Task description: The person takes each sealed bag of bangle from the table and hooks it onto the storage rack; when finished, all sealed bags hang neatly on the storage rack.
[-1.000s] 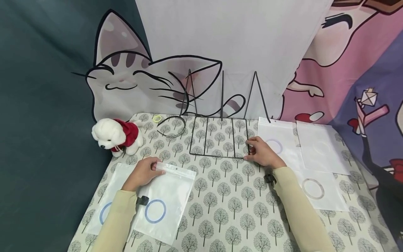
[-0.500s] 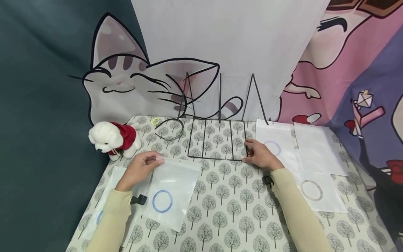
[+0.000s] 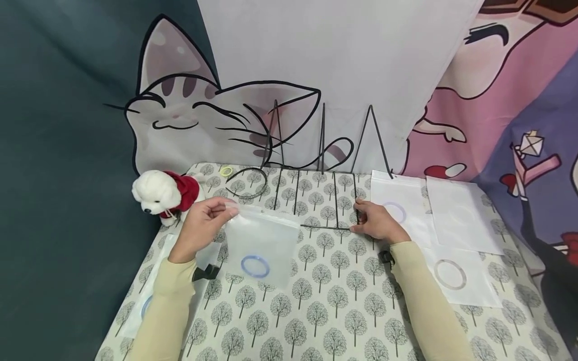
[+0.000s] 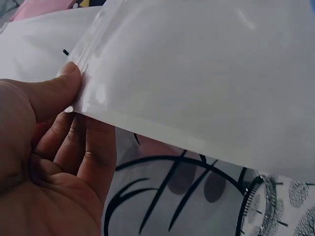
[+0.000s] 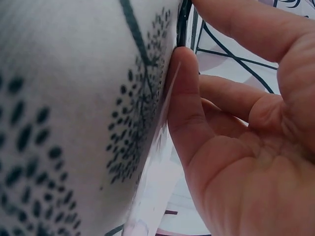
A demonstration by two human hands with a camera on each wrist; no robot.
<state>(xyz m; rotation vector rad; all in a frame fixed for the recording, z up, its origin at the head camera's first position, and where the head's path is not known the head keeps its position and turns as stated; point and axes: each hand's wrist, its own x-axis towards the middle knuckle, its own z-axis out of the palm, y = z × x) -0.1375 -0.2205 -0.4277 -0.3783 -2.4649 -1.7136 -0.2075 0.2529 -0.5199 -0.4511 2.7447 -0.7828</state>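
My left hand (image 3: 203, 225) pinches the top left corner of a clear zip bag (image 3: 275, 240) between thumb and fingers. The bag hangs tilted above the table, with a blue ring (image 3: 242, 264) inside near its bottom. In the left wrist view the thumb (image 4: 71, 78) presses on the bag's corner. A black wire rack (image 3: 336, 200) with three upright prongs stands at the back, its front left corner hidden behind the bag. My right hand (image 3: 377, 220) holds the rack's right side by the front corner, the thumb (image 5: 186, 73) right at the black wire.
Another bag (image 3: 169, 255) lies partly under my left forearm. Three overlapping bags lie at right, one with a lilac ring (image 3: 402, 210), one with a grey ring (image 3: 462, 273). At the back left are a plush dog (image 3: 155, 188), a black headband (image 3: 265, 185) and a yellow ring (image 3: 222, 172).
My left hand has raised the bag off the table and moved it away from me, toward the rack. The right hand stays at the rack's corner.
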